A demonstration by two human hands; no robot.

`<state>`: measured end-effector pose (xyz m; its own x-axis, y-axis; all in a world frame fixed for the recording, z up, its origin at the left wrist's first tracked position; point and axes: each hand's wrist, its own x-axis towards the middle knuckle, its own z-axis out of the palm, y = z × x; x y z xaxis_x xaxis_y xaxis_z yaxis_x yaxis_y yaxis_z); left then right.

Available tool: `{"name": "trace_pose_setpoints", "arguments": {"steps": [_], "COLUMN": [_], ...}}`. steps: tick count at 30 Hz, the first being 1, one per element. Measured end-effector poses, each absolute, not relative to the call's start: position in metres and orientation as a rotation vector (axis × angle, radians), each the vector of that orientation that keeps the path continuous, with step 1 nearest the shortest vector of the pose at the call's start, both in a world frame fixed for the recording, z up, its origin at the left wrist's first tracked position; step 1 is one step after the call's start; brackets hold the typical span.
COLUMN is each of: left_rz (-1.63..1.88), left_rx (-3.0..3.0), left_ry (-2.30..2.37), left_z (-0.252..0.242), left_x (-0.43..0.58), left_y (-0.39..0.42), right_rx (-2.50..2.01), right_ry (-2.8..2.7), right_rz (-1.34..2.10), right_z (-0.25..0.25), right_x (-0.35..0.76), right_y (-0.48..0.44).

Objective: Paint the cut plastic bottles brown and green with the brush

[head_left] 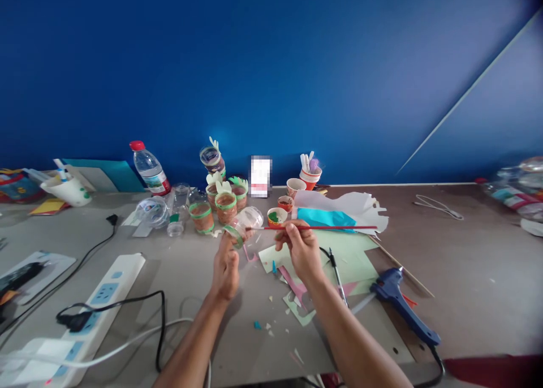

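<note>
My left hand [225, 268] grips a clear plastic cup [246, 221] with a green band, tilted on its side above the table. My right hand [299, 245] pinches a thin red paintbrush [322, 228] held level, its tip pointing left at the cup's mouth. Just behind the brush sits a small paper cup of green paint [277, 216]. Several decorated cups with green bands [214, 207] stand behind the left hand.
A blue glue gun [401, 303] lies at the right. Green, pink and teal paper sheets [348, 252] and scraps lie under my hands. A white power strip [95, 306] with black and white cables is at the left. A water bottle [149, 169] stands at the blue wall.
</note>
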<state>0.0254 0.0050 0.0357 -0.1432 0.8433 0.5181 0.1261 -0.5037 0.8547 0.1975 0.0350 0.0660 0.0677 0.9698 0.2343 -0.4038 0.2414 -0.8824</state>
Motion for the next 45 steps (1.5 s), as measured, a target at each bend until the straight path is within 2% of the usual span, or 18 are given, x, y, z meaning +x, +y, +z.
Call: {"name": "trace_pose_setpoints", "arguments": {"steps": [6,10,14,18,23,27,31,35,38,45], "left_rz": [1.666,1.677,1.644,1.64,1.608,1.583,1.528,1.511,1.5,1.596], "left_rx": [1.664,1.651,1.741,1.791,1.851,1.988,2.056,2.112,2.18,1.936], "left_ry": [1.119,1.132,1.152,1.183,1.189,1.227,1.25,1.306,1.303,1.237], "left_z": [0.038,0.04,0.038,0.036,0.038,0.038,0.035,0.032,0.032,0.032], "left_x": [0.027,0.027,0.026,0.025,0.026,0.026,0.024,0.023,0.024,0.024], "left_y": [0.003,0.002,0.003,0.003,0.002,0.001,0.0,0.001,0.001,0.0], "right_rx": [-0.702,-0.751,-0.718,-0.755,-0.747,-0.773,-0.728,-0.745,-0.684,-0.594], "right_ry": [-1.015,-0.989,-1.011,-0.985,-1.008,-0.925,-0.96,-0.891,-0.823,-0.685], "right_rz": [1.23,1.107,1.207,1.095,1.222,1.095,1.259,1.137,1.206,1.22], "right_z": [0.067,0.066,0.066,0.065,0.066,0.068,0.067,0.066,0.069,0.071], "right_x": [0.197,0.197,0.197,0.197,0.197,0.198,0.198,0.2,0.202,0.212], "right_y": [0.034,0.034,0.034,0.034,0.035,0.035,0.036,0.037,0.038,0.044]}}
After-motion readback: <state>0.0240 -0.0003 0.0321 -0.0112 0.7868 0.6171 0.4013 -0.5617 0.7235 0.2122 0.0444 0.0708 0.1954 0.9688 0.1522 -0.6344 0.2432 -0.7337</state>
